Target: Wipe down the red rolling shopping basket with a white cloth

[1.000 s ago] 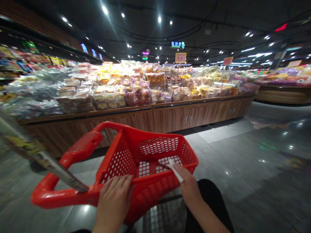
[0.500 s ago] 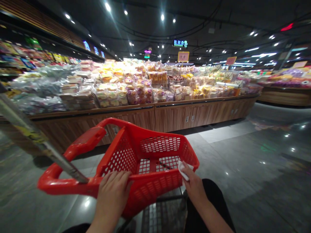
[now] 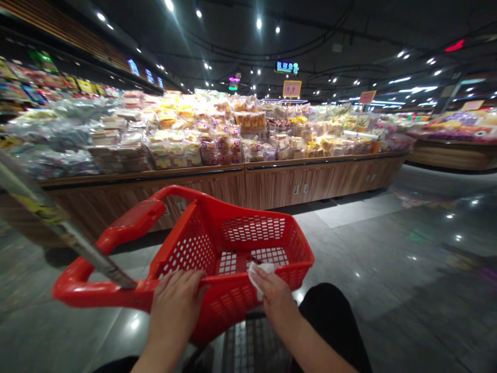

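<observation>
A red plastic shopping cart [image 3: 233,285] stands in front of me, its basket sides perforated and its handle end to the left. My left hand [image 3: 176,300] grips the near rim of the basket, close to the handle end, with the fingers curled over the edge. Farther right on the same rim, my right hand [image 3: 275,295] presses a crumpled white wipe [image 3: 256,277] against the edge. Its fingers are closed on the wipe, which drapes partly over the rim. A metal pole [image 3: 73,233] with a yellow label rises from the handle toward the upper left.
Beyond the cart runs a long wood-panelled display counter [image 3: 279,184] piled with bagged snacks [image 3: 217,140]. Another display [image 3: 454,153] stands at the right. Grey tiled floor [image 3: 388,264] lies around the cart. My knee [image 3: 330,316] is close to its near side.
My right hand has slid left along the near rim with the wipe, from near the far right corner toward the middle. My left hand keeps its hold on the rim.
</observation>
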Available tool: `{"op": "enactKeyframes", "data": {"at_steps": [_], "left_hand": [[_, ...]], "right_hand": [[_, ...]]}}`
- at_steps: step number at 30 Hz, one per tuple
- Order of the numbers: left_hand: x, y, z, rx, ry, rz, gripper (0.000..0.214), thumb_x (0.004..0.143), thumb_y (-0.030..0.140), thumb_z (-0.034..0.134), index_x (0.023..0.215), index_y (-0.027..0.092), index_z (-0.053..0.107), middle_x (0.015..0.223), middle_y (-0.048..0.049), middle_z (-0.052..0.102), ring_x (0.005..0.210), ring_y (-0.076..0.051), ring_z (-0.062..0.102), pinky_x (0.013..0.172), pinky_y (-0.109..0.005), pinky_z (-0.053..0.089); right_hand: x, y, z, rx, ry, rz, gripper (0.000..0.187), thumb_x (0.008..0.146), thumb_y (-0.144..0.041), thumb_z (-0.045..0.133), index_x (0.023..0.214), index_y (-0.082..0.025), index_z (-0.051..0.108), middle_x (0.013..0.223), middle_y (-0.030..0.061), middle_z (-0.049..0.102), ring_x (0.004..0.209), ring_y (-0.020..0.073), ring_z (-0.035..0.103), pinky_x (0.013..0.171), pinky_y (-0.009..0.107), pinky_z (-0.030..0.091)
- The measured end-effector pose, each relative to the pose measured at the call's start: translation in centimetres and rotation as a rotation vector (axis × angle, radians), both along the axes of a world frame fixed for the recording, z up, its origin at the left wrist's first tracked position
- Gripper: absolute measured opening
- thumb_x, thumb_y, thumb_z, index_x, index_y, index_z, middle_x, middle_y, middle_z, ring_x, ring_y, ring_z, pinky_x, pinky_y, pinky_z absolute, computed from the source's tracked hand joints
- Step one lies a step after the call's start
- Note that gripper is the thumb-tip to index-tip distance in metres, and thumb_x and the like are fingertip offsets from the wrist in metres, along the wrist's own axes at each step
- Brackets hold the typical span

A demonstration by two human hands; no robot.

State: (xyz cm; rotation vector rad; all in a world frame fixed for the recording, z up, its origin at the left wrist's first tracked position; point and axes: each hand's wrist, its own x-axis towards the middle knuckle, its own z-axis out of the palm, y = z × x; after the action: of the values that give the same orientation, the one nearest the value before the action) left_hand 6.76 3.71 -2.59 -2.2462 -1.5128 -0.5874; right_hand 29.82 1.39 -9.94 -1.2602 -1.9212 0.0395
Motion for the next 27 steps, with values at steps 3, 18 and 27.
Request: {"op": "enactKeyframes", "data": {"at_steps": [3,18,27], "left_hand": [[-0.2,0.3,-0.1,-0.008,-0.001,-0.001,0.016,0.079,0.027,0.05,0.086,0.022,0.064,0.085,-0.0017,0.071,0.084,-0.023,0.061,0.087,-0.039,0.036],[0.0,0.6,-0.3,0.013,0.061,0.05,0.016,0.079,0.03,0.054,0.089,0.021,0.062,0.09,-0.0037,0.069,0.09,-0.025,0.058,0.092,-0.041,0.032],[-1.3,1.8,-0.7,0.008,0.072,0.052,0.019,0.079,0.032,0.056,0.091,0.019,0.063,0.089,-0.0053,0.069,0.091,-0.027,0.058,0.091,-0.043,0.032]], "right_hand": [[4.5,-0.3,-1.4,-0.003,-0.006,-0.131,0.065,0.064,0.007,0.036,0.122,-0.015,0.059,0.125,0.0098,0.059,0.114,0.0196,0.057,0.097,0.038,0.047],[5.4,0.1,-2.3,-0.043,0.033,-0.241,0.063,0.071,0.006,0.034,0.128,-0.014,0.053,0.127,0.0103,0.057,0.118,0.0211,0.053,0.1,0.042,0.045],[2.3,0.4,-2.6,-0.012,0.058,-0.112,0.073,0.067,0.008,0.034,0.133,-0.018,0.046,0.134,0.008,0.05,0.124,0.0187,0.047,0.104,0.039,0.041]]}}
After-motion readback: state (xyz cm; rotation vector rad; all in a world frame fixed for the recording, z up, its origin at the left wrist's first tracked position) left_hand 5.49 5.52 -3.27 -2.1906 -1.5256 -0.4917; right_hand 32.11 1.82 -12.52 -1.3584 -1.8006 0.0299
